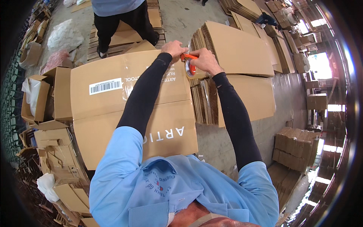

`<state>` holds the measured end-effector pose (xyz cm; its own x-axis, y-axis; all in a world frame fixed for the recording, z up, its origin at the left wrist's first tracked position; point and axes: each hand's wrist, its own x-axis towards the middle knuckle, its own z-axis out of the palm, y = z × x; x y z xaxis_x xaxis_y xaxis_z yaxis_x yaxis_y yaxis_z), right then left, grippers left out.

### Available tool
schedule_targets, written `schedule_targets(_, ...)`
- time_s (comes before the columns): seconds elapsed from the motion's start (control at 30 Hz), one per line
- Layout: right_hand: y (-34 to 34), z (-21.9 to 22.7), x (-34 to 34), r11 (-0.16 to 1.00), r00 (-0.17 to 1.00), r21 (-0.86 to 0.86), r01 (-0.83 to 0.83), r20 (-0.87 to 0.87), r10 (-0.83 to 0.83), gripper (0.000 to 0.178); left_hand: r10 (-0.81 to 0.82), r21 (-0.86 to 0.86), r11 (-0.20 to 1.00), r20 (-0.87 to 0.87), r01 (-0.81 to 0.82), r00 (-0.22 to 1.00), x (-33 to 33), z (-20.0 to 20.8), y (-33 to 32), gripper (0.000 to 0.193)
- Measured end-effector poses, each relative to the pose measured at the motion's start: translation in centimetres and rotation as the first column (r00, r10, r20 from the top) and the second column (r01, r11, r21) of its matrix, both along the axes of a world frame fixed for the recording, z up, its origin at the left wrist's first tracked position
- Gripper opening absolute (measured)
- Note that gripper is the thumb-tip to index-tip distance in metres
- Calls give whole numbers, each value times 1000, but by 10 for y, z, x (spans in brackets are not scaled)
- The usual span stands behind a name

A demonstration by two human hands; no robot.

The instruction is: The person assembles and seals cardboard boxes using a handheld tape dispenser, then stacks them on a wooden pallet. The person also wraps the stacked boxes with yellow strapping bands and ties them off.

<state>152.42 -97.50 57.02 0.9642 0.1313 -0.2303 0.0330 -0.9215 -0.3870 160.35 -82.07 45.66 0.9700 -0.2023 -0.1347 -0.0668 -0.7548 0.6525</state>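
A large brown carton (98, 109) lies in front of me, with a barcode label (106, 86) and a closed seam across its top. My right hand (207, 61) grips an orange tape dispenser (191, 67) at the carton's far right edge. Just left of it, my left hand (174, 50) is at the carton's far right corner. Its fingers are bent together close to the dispenser, and whatever they pinch is too small to make out. A strip of clear tape (125, 73) shows on the carton's top, left of my left arm.
Stacks of flat cardboard (242, 49) stand right of the carton. A person (119, 19) in dark trousers stands beyond it by a wooden pallet (92, 47). Open boxes (62, 90) crowd the left side. Further bundled cardboard (297, 147) lies at the right.
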Motion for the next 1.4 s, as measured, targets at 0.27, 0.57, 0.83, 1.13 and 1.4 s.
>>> schedule_targets(0.27,-12,-7,5,996,1000,85,3,-31,-1,43,15,-12,1000,-101,-16,995,20,-8,-7,59)
schedule_targets(0.57,-33,25,-123,976,999,219,15,-31,-9,43,58,63,996,-23,-57,998,40,-40,-15,63)
schedule_targets(0.83,-66,56,-323,939,986,301,166,-33,-163,46,-51,32,998,-3,52,999,41,-32,-7,45)
schedule_targets(1.13,-88,44,-474,831,927,412,374,-156,-341,51,-126,-37,992,-127,122,984,107,-73,2,56)
schedule_targets(1.4,-84,6,-484,781,916,491,386,-105,-386,41,12,51,999,128,-19,992,80,-56,-7,75)
